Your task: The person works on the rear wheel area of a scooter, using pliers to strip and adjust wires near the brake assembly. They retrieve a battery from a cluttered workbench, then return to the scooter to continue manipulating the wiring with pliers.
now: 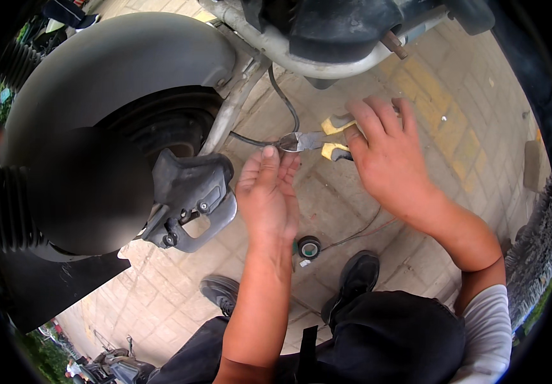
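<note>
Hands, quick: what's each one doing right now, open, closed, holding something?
Left hand: closed, seemingly pinching the black cable between thumb and fingers.
Right hand: closed, holding the pliers by their handles.

The plier head (301, 141) looks metal, the fender (129, 54) matt.

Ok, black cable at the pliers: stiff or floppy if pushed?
Probably springy more than floppy: the black cable bows in a smooth curve near the pliers. Likely light, being thin. Pushing may just flex the bow, since the cable disappears behind the silver frame tube.
</note>
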Demonstrator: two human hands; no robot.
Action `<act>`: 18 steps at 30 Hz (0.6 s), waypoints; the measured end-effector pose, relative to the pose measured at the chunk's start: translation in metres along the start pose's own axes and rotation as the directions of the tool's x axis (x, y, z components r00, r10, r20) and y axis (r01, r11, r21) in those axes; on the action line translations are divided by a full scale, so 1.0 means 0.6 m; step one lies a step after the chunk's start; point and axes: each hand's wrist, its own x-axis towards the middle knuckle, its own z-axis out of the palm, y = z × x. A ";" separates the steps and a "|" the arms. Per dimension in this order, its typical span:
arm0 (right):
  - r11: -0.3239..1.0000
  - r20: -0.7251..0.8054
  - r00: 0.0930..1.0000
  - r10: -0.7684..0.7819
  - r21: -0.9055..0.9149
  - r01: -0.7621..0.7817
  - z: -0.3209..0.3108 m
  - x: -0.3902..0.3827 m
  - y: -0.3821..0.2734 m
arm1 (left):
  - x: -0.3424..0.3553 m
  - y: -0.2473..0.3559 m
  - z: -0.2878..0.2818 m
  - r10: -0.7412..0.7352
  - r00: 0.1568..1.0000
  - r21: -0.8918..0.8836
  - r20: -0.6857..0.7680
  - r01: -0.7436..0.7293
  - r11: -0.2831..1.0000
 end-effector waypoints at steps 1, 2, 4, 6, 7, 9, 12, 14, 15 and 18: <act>1.000 -0.009 1.000 -0.013 -0.009 0.013 -0.001 0.002 0.001 | 0.000 0.001 -0.003 0.002 1.000 0.003 0.015 -0.002 1.000; 0.999 -0.014 1.000 -0.023 -0.023 0.023 -0.002 0.004 0.003 | -0.001 0.002 -0.002 -0.004 1.000 0.002 0.015 0.004 1.000; 0.999 -0.012 0.999 -0.032 -0.029 0.031 -0.004 0.007 0.005 | -0.003 0.004 0.002 -0.014 1.000 0.001 0.013 0.014 1.000; 0.998 -0.017 0.999 -0.045 -0.040 0.044 -0.007 0.011 0.006 | -0.004 0.006 0.002 -0.011 0.999 0.000 0.030 0.010 1.000; 0.997 -0.020 0.998 -0.053 -0.049 0.052 -0.009 0.012 0.007 | -0.004 0.007 0.002 -0.009 0.999 0.000 0.038 0.009 1.000; 0.996 -0.020 0.998 -0.066 -0.059 0.065 -0.010 0.014 0.007 | -0.005 0.008 0.002 -0.014 1.000 0.000 0.027 0.014 1.000; 0.995 -0.010 0.997 -0.081 -0.065 0.080 -0.010 0.018 0.008 | -0.005 0.007 0.001 -0.017 1.000 -0.005 0.016 0.017 1.000; 0.993 0.008 0.996 -0.091 -0.069 0.091 -0.009 0.017 0.010 | -0.005 0.007 0.000 -0.017 1.000 -0.005 0.010 0.017 1.000; 0.992 0.024 0.995 -0.095 -0.081 0.096 -0.008 0.017 0.009 | -0.005 0.008 0.001 -0.017 1.000 -0.003 0.007 0.018 1.000; 0.988 0.047 0.994 -0.103 -0.113 0.108 -0.005 0.014 0.008 | -0.006 0.007 0.002 -0.016 1.000 0.005 0.001 0.016 1.000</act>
